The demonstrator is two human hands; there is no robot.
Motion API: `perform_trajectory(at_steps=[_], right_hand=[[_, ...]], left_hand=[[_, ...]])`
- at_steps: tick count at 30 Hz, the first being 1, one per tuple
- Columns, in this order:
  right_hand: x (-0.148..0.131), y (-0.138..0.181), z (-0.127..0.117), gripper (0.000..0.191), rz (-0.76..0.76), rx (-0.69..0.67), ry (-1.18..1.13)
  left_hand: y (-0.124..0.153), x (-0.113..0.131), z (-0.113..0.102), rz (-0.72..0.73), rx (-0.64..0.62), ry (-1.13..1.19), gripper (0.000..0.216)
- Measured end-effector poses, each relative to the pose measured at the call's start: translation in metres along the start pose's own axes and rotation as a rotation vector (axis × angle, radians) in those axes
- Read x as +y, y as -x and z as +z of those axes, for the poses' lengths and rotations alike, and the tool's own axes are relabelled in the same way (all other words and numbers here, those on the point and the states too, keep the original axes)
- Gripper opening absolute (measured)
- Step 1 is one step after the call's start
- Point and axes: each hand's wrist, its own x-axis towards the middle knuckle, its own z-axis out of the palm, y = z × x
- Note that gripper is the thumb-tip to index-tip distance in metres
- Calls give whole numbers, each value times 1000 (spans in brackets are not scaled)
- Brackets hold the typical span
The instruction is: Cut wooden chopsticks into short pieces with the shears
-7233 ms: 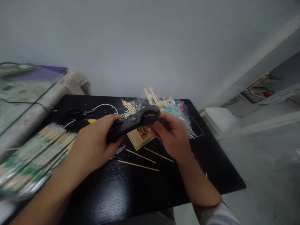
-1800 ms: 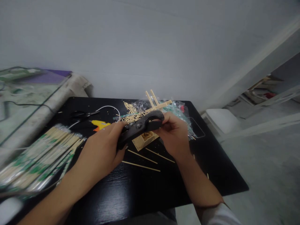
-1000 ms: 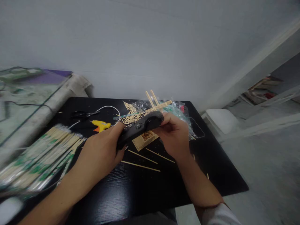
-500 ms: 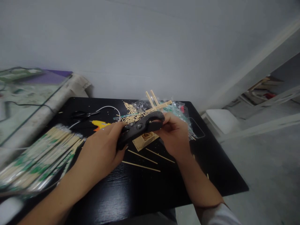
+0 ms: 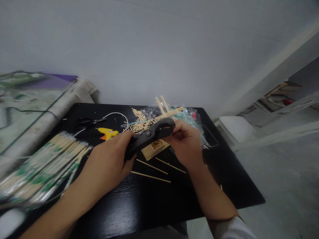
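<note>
The left hand (image 5: 109,159) has its grip wrapped tight round the handles of the black cutter (image 5: 149,134), held above the middle of the worktop (image 5: 154,202). The right hand (image 5: 185,146) closes its fingers on the cutter's head; whether a stick piece sits between them I cannot tell. Just beneath stands a small wooden box (image 5: 154,148) holding cut bits, and short pieces (image 5: 141,124) are heaped toward the far edge, so some cutting looks done. Three long sticks (image 5: 151,176) lie whole nearer the front edge, and wrapped packs (image 5: 42,169) lie along the left edge.
</note>
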Motion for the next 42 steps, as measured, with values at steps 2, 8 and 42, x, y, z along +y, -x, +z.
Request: perform_trajectory(at_steps=[2,8,42], right_hand=[[0,0,0,33,-13,-3,1],[-3,-1,1,29,0,-23,-56],[6,17,26,29,389,-269,-212]], left_hand=[[0,-1,2,13,16,2,25],[-1,-2,0,-39,-31,26,16],[-9,-1,3,-171,194,800,21]])
